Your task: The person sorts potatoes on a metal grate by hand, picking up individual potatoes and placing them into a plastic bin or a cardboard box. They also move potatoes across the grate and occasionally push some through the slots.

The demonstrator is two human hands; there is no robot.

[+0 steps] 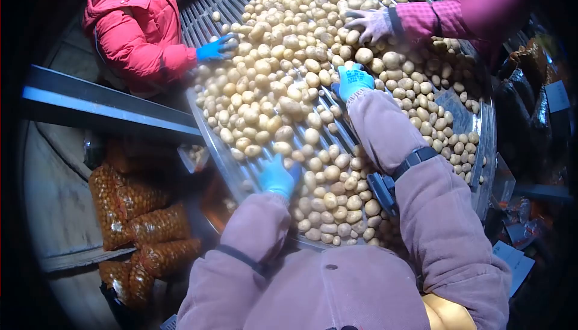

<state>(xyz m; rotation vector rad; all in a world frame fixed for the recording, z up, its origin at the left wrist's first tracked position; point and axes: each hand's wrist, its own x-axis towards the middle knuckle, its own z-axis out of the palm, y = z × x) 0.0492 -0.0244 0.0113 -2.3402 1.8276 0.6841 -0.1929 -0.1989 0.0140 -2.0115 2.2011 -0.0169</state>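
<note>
Blue for both gloves, with mauve sleeves behind. Right hand reaching farther out, laid among potatoes near the middle of the heap, with fingers pointing away and a little to the left, slightly apart where visible; impossible to tell whether clamped on any single potato. Dark printing across the back of that glove, in several short lines, too small to read. Left hand nearer the body, low over the grooved metal bed, close to the bed's left edge and just beside several potatoes; thumb held away toward the right, other fingers blurred and impossible to tell as together or apart.

Potatoes piled thickly toward the far end, thinner around the slats between the two hands, and gathered again in a group nearest the body. More on the right, around a bare grey patch of bed.

Round the right forearm, a dark strap and a dark device; round the left forearm, a dark band.

At far left, a co-worker's blue-gloved hand beyond a red sleeve, at the edge of the heap. Opposite, another co-worker's pale-gloved hand, fingers spread over the potatoes, below a checked magenta sleeve.

Lower left, filled orange net sacks on the floor. Lower right, a pale sheet, any writing there too small to read.
</note>
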